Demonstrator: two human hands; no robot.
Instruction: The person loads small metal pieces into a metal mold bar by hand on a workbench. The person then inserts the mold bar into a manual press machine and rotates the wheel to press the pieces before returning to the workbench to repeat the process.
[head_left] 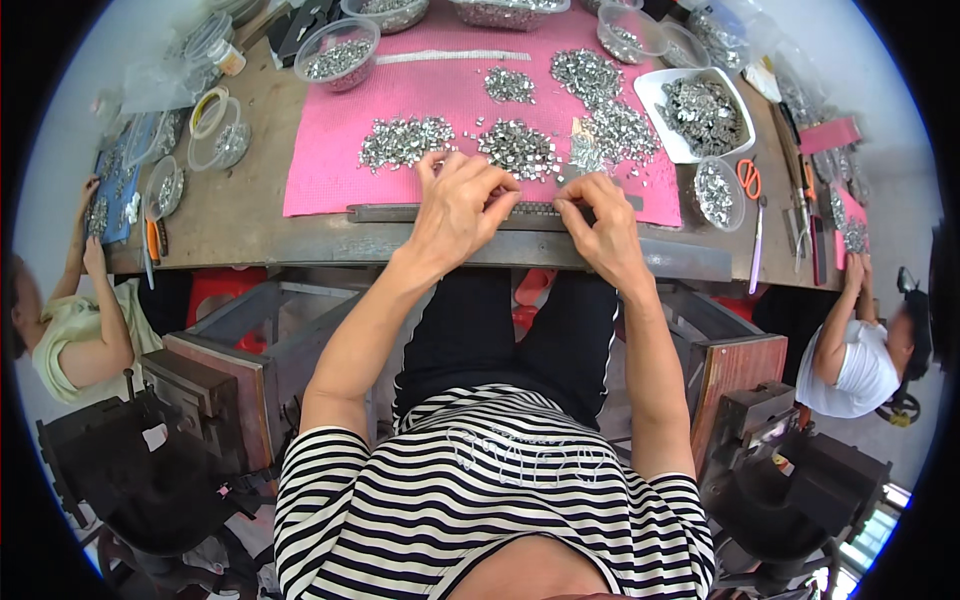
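Observation:
At the front edge of the pink mat [325, 160] lies a long, narrow metal bar [385, 213] with a row of small marks or slots along its middle. My left hand [458, 208] is over the bar, its thumb and forefinger drawn together. Facing it from the right, my right hand [603, 228] also has thumb and forefinger pinched at the bar. Anything between the fingertips is too small to make out. Just beyond my hands are loose piles of small shiny metal pieces: a left pile [405, 143], a middle pile [518, 148] and a right pile [618, 132].
A white tray [742, 92] of darker metal pieces and a clear tub [716, 195] stand to the right, near orange-handled scissors [749, 178]. Another round tub [338, 52] is at the far left of the mat. Co-workers sit on both sides, a left person [85, 340] and a right person [850, 345].

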